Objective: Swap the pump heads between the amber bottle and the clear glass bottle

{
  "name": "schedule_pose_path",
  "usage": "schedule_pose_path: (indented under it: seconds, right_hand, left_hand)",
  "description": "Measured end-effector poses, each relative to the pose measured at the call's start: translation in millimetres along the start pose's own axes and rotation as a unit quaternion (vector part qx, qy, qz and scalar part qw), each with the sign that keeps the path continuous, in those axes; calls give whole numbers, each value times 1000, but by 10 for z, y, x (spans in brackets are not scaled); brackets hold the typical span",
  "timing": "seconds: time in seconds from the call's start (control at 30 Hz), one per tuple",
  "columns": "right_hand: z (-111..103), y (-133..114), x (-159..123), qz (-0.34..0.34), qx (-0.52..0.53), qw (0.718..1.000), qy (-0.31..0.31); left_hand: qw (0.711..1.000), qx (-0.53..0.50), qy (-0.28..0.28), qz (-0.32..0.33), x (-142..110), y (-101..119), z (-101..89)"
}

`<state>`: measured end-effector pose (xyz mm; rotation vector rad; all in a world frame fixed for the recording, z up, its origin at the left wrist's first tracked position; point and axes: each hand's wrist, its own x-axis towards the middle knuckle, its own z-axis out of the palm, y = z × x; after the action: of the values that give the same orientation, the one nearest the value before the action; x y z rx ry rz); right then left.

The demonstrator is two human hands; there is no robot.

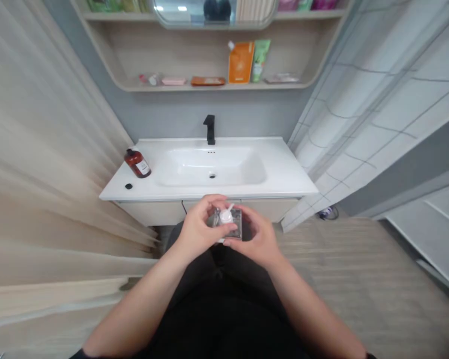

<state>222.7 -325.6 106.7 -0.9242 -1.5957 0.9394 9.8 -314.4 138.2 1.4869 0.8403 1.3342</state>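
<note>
Just in front of the vanity's edge, a squarish clear pump bottle point(237, 225) is held between both hands. It has a round white pump head with a short spout pointing up and right. My left hand point(199, 227) wraps its left side, the thumb lying across the front below the pump head. On the other side my right hand point(261, 235) grips the body, with fingers at the back and thumb at the lower front. Most of the bottle's lower part is hidden by the hands and the viewing angle.
A white basin point(243, 167) with a black faucet point(210, 130) lies beyond the hands. On the counter's left stand a brown bottle point(137, 163) without a pump and a small black cap point(128, 186). A wall shelf point(284, 86) carries an orange pouch point(241, 62). Curtains point(41, 149) hang at left.
</note>
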Motion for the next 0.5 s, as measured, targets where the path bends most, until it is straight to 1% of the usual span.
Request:
schedule_pose_path:
  seconds: [0.07,0.17,0.27,0.33,0.4,0.43,0.47,0.5]
  right_hand:
    - [3,83,37,6,8,1000,-17]
    - [-7,275,122,22,58,997,-54]
    - [-7,503,230,47,104,990,-82]
    - [-30,648,320,65,106,989,-74]
    - [-126,782,438,81,95,992,-33]
    - [-216,847,511,83,89,993,4]
    - [-337,911,593,80,83,992,48]
    - [-491,976,683,72,72,990,95]
  left_hand:
    - [999,-19,32,-11,25,-110,3]
    - [999,-16,26,-38,56,-268,-22]
    - [998,33,9,-57,106,-390,-60]
    - [994,96,-3,-42,170,-402,-130]
    - [985,173,-10,-2,267,-311,-305]
    - [977,211,-9,19,332,-222,-449]
    - [969,245,2,40,411,-105,-635]
    - [959,277,20,48,510,34,-861]
